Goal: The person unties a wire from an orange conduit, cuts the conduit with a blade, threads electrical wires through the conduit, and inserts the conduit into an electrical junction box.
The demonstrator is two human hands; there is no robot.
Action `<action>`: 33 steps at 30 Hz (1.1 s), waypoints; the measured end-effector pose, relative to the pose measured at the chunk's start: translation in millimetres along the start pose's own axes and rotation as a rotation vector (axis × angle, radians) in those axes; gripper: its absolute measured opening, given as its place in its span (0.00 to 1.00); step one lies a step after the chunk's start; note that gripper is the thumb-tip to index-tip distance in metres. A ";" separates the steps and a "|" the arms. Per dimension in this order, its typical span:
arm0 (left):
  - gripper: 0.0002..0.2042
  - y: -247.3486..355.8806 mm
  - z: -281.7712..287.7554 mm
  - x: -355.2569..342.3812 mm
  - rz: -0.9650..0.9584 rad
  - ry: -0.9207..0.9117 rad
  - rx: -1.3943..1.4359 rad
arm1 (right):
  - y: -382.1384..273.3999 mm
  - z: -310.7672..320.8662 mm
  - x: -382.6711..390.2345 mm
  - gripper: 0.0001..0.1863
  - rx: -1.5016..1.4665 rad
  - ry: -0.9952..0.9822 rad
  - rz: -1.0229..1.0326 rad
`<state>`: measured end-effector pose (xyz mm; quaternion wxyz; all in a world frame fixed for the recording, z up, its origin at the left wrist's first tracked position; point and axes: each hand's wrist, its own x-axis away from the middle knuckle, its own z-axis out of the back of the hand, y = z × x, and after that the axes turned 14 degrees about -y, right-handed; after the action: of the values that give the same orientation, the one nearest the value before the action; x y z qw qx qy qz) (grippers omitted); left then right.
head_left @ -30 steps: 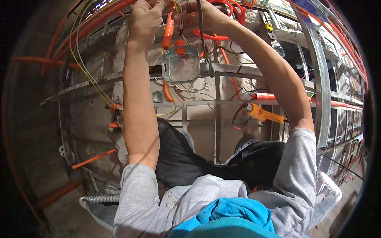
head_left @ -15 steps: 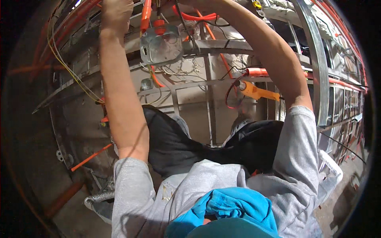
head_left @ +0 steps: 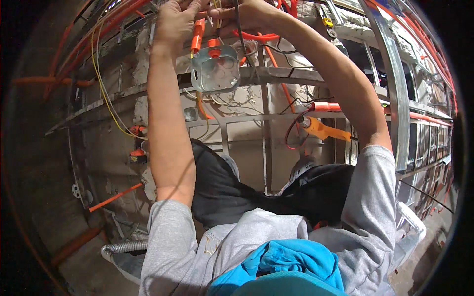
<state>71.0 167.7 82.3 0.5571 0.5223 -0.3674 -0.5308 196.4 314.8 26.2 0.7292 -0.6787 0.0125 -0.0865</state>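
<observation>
Both my arms reach up to the top edge of the view. My left hand (head_left: 178,23) has its fingertips pinched together around thin wire, just above a short orange conduit (head_left: 198,35). Close to it, my right hand (head_left: 249,18) closes its fingers on pale and yellow wires (head_left: 217,14); the fingertips of both hands almost meet. Below them hangs a square metal junction box (head_left: 215,74), joined at its top by an orange connector (head_left: 214,51). A dark cable (head_left: 239,27) passes in front of my right hand.
A yellow-orange power tool (head_left: 323,129) hangs by an orange conduit (head_left: 327,106) under my right forearm. Metal framing (head_left: 395,89) stands at the right. Loose yellow and white wires (head_left: 102,89) droop at the left. A yellow tape measure (head_left: 327,22) is at the upper right.
My left hand has moved right and down, toward my right hand. The whole scene has shifted slightly down and right, bringing both hands further into view.
</observation>
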 end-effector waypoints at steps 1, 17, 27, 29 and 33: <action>0.14 4.0 -1.9 2.0 0.044 0.017 0.009 | 1.7 0.2 -2.1 0.14 -0.003 0.012 0.031; 0.17 6.8 2.1 19.3 0.158 0.047 -0.003 | -13.2 -22.5 5.1 0.15 -0.048 -0.021 -0.048; 0.17 4.1 10.7 31.2 0.091 -0.081 -0.262 | -10.6 -10.1 12.8 0.12 -0.047 -0.153 -0.036; 0.18 7.2 15.3 38.7 0.007 -0.086 -0.478 | -13.8 -14.3 12.0 0.13 -0.027 -0.158 -0.026; 0.19 18.5 5.8 48.1 0.133 -0.061 -0.579 | -13.0 -16.2 17.6 0.13 0.006 -0.155 -0.027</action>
<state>77.3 117.6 94.3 0.7051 0.3003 -0.2508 -0.5914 210.2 295.4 39.6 0.7288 -0.6812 -0.0536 -0.0435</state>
